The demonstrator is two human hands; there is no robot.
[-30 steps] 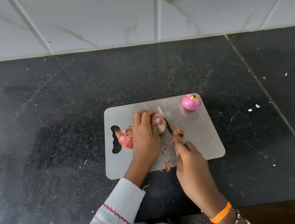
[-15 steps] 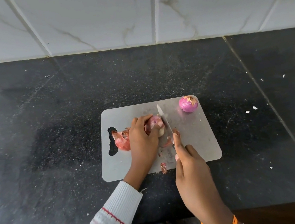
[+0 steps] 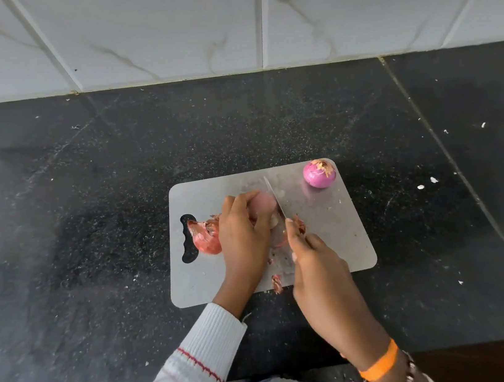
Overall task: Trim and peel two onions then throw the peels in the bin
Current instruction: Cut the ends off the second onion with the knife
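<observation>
A grey cutting board [image 3: 332, 244] lies flat on the dark speckled tabletop [image 3: 85, 214], its black handle cut-out at its left end; all positions below are given relative to this board. Near the board's centre, the left hand [image 3: 243, 234] curls its fingers over a pale pink onion [image 3: 264, 205] and holds it down on the surface. The right hand [image 3: 316, 266], at the board's near edge, grips a knife [image 3: 274, 197] with the forefinger laid along the back of the blade; the handle is hidden inside the fist. The blade points toward the board's far edge and rests against the right side of the held onion. A second onion [image 3: 319, 173], deeper pink with a dry tuft on top, sits untouched in the board's far right corner, well apart from both hands. A curled heap of reddish peels [image 3: 205, 237] lies beside the handle cut-out, touching the left hand. A small peel scrap [image 3: 276, 283] rests on the board's near edge, and another [image 3: 300, 224] just right of the blade.
</observation>
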